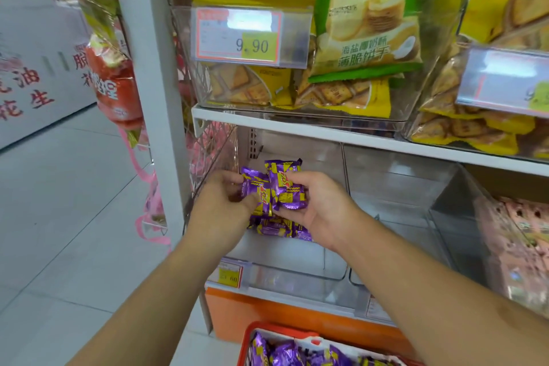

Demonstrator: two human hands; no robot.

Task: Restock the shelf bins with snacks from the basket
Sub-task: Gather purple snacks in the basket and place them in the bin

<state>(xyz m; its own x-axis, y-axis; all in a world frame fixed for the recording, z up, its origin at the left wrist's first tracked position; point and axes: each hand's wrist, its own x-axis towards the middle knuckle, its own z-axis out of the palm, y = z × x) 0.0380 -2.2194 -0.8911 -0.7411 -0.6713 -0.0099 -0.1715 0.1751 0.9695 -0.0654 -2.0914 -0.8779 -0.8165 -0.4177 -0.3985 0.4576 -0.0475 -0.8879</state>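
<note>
Head view: both hands, left hand [219, 202] and right hand [320, 205], pinch upright purple snack packs [274, 187] right over the clear bin's [297, 273] back-left corner; just drop.

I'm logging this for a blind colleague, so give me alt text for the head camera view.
Two hands, left hand and right hand, each hold purple snack packets over a clear lower shelf bin with a few more inside. A red basket of the same packets sits below; above, a bin of yellow and green cracker bags.

Two hands, left hand [221, 199] and right hand [319, 205], hold two purple snack packs [274, 186] between them. Several more purple packs [277, 227] lie just beneath; exact count unclear.
</note>
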